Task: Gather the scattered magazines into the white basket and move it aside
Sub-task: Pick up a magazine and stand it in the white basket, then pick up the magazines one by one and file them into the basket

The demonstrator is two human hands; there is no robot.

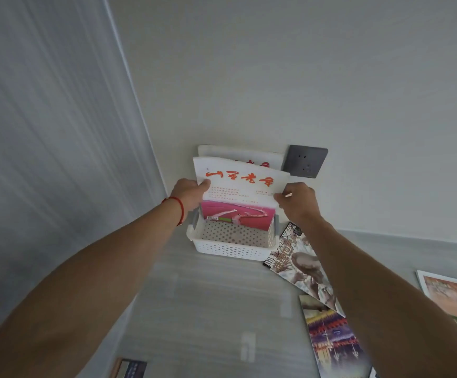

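At the centre of the frame, the left hand [187,193] and the right hand [299,200] each have their grip closed on a side edge of a white magazine with red lettering [239,184], held upright with its lower end inside the white basket [230,248]. The basket stands on the grey table [208,309] against the wall, just below a dark wall socket [305,161], with another magazine [238,155] upright behind the held one. Three more magazines lie on the table at lower right: one with a pale figure [303,266] just beside the basket, a purple one [333,339] below it, and an orange one [448,296] at the right edge.
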